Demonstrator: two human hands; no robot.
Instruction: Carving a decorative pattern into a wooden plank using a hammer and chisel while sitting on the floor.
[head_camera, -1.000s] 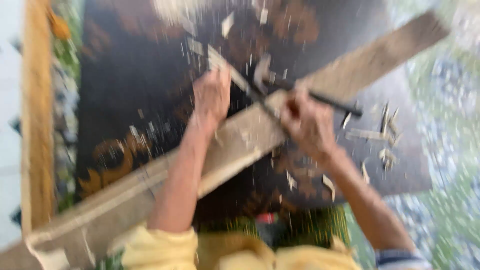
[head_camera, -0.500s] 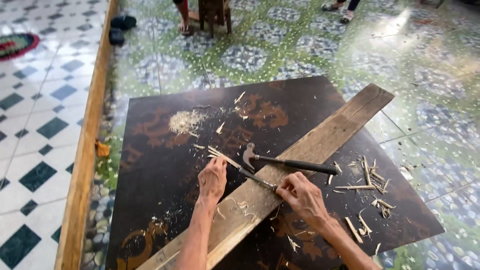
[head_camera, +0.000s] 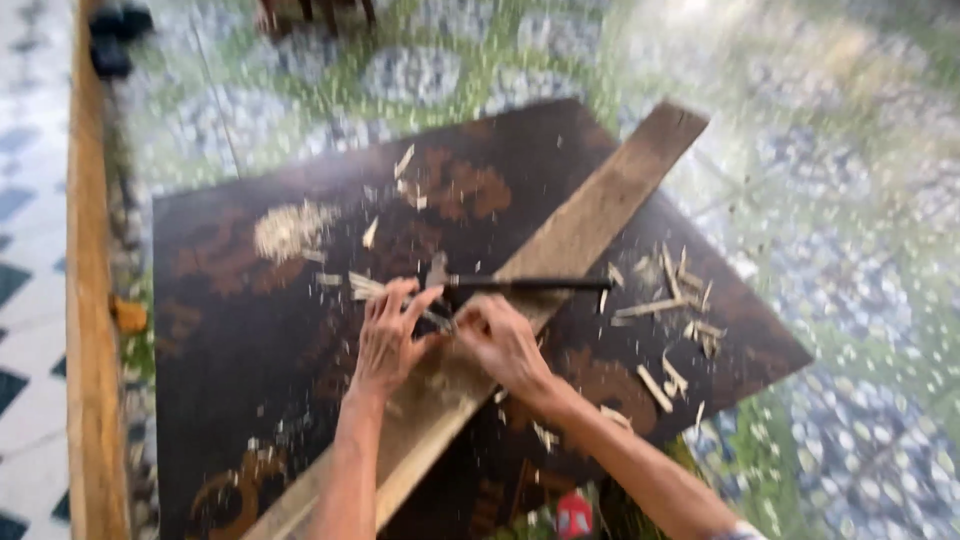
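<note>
A long pale wooden plank (head_camera: 590, 225) lies diagonally across a dark patterned board (head_camera: 240, 330) on the floor. My left hand (head_camera: 385, 338) and my right hand (head_camera: 500, 345) meet on the plank near its middle. A thin dark tool (head_camera: 436, 320) runs between them, with my right hand closed around its handle end. My left hand's fingers and thumb touch the tool's tip beside pale wood slivers (head_camera: 362, 285); blur hides whether they grip it. A hammer (head_camera: 520, 284) with a dark handle lies across the plank just beyond my hands.
Wood chips (head_camera: 670, 300) are scattered on the board's right side, and a pile of sawdust (head_camera: 285, 228) lies at its upper left. A wooden beam (head_camera: 90, 300) runs along the left. Patterned tiles (head_camera: 850, 220) surround the board. Dark shoes (head_camera: 110, 40) sit at the far left.
My hands have come closer together on the plank around the thin tool. The hammer has stayed where it lay. The view has shifted and blurred.
</note>
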